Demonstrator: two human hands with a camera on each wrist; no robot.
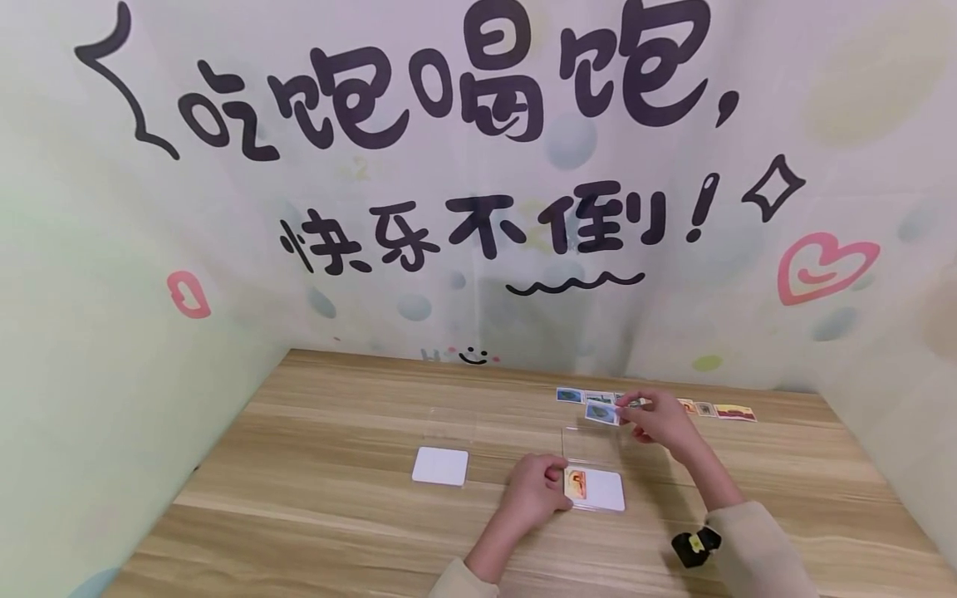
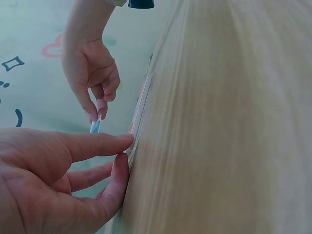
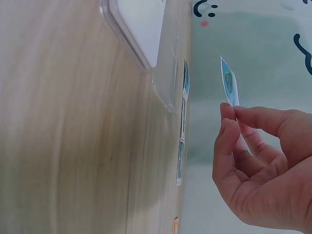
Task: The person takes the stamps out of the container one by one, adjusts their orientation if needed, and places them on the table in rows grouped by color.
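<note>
My right hand point(image 1: 665, 425) pinches a small stamp point(image 3: 228, 80) with a blue-green picture by its edge, raised above the table. With thumb and index finger, my left hand point(image 1: 529, 498) grips the left edge of an opened clear plastic case point(image 2: 142, 105). A white card point(image 1: 607, 490) lies in that case, and an orange stamp point(image 1: 576, 483) is on the card's left part. The case's transparent lid point(image 1: 586, 447) is folded back toward the far side. Behind my right hand runs a row of stamps point(image 1: 570, 395), partly hidden by the fingers.
Another opened case with a white card point(image 1: 440, 466) lies to the left, its clear lid point(image 1: 451, 424) turned back. A black object with a yellow label point(image 1: 695, 546) is beside the right sleeve. Printed cloth point(image 1: 478, 316) hangs behind the wooden table point(image 1: 314, 515).
</note>
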